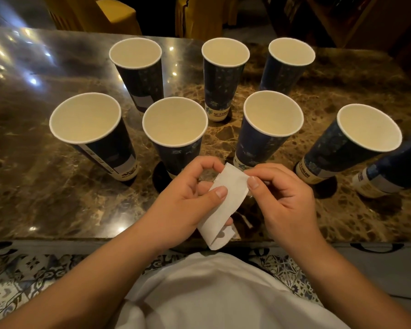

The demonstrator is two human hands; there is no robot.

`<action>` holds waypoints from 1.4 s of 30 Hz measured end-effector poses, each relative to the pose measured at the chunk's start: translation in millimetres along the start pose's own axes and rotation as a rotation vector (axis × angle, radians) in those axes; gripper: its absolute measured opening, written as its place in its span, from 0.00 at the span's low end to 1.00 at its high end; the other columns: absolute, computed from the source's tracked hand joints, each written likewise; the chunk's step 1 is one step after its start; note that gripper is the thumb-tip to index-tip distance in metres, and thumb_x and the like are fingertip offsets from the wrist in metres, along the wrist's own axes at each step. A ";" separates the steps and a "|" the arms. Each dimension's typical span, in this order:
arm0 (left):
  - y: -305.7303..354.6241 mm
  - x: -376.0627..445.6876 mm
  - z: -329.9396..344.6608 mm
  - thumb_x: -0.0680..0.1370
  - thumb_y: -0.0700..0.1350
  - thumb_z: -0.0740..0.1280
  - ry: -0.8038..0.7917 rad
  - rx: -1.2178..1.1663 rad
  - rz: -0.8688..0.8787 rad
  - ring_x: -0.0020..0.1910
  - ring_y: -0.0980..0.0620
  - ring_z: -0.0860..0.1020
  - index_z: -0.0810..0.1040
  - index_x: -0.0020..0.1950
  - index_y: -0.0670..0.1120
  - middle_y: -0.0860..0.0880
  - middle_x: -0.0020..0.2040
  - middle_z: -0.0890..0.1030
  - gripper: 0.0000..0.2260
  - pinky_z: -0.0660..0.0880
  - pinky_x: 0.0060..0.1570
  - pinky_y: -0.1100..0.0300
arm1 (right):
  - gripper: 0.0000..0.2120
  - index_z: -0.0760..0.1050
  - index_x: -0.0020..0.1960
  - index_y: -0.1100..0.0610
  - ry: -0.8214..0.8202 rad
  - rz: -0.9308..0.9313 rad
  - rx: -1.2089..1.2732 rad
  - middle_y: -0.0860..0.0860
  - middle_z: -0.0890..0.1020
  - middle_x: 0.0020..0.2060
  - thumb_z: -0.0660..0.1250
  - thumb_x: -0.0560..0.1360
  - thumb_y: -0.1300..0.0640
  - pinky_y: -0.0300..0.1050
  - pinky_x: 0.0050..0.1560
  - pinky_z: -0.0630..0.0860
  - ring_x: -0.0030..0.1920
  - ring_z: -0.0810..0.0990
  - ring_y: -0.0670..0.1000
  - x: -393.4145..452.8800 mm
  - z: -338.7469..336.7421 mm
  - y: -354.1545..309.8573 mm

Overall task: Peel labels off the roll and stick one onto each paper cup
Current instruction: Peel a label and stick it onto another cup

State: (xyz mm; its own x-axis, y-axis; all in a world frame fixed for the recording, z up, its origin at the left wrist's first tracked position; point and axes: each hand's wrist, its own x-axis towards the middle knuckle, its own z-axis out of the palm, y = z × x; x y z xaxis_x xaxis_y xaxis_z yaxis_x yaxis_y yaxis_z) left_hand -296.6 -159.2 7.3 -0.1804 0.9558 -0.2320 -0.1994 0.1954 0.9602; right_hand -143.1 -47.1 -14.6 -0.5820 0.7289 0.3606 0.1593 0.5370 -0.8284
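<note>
Here the label strip [223, 205] hangs just in front of the nearest middle cup [175, 136], the left hand [188, 200] pinching its flat face under the thumb while the right hand [280, 198] nips its top corner. It looks thin, limp and feather-light, so best taken by an edge. Behind it the cups stand apart on a glossy, probably slippery marble table [57, 186]; yellow chairs [100, 15] lie beyond in dimness.

Single head-worn wide-angle view, facing forward and down, close over the near edge of the table [57, 198]; wearer's lap fills the bottom.
</note>
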 end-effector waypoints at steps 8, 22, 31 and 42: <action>-4.0 -0.7 -4.1 0.78 0.42 0.64 -0.048 -0.088 -0.034 0.45 0.39 0.84 0.75 0.60 0.52 0.44 0.48 0.84 0.11 0.81 0.46 0.50 | 0.08 0.83 0.51 0.60 -0.003 -0.206 -0.130 0.53 0.83 0.47 0.66 0.77 0.60 0.40 0.50 0.77 0.50 0.81 0.47 -1.8 -0.8 2.7; -11.3 -7.3 14.1 0.78 0.49 0.66 0.163 0.025 0.037 0.45 0.28 0.76 0.79 0.50 0.45 0.31 0.46 0.78 0.08 0.75 0.47 0.36 | 0.08 0.83 0.50 0.62 -0.066 -0.238 -0.176 0.55 0.81 0.49 0.70 0.74 0.60 0.33 0.53 0.74 0.52 0.78 0.44 -17.6 5.6 7.4; -12.7 -9.2 9.3 0.80 0.38 0.62 0.072 0.268 0.085 0.50 0.52 0.81 0.81 0.54 0.47 0.51 0.49 0.83 0.09 0.79 0.53 0.57 | 0.07 0.82 0.49 0.58 -0.172 -0.118 -0.160 0.49 0.82 0.42 0.71 0.74 0.55 0.42 0.39 0.77 0.42 0.80 0.46 -4.8 -6.5 -7.8; -6.5 -11.3 1.6 0.80 0.43 0.64 0.051 0.619 0.151 0.49 0.58 0.80 0.80 0.53 0.58 0.58 0.46 0.82 0.10 0.78 0.48 0.58 | 0.04 0.86 0.44 0.52 -0.320 -0.054 -0.154 0.42 0.85 0.36 0.76 0.70 0.58 0.35 0.37 0.78 0.38 0.82 0.42 12.4 -12.9 -27.6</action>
State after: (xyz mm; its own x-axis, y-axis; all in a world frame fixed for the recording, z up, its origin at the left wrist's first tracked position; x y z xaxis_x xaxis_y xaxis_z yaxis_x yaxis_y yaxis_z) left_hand -291.8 -170.9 4.0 -0.2113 0.9741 -0.0799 0.4227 0.1648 0.8912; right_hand -144.4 -47.4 18.2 -0.8093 0.5410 0.2289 0.2262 0.6466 -0.7286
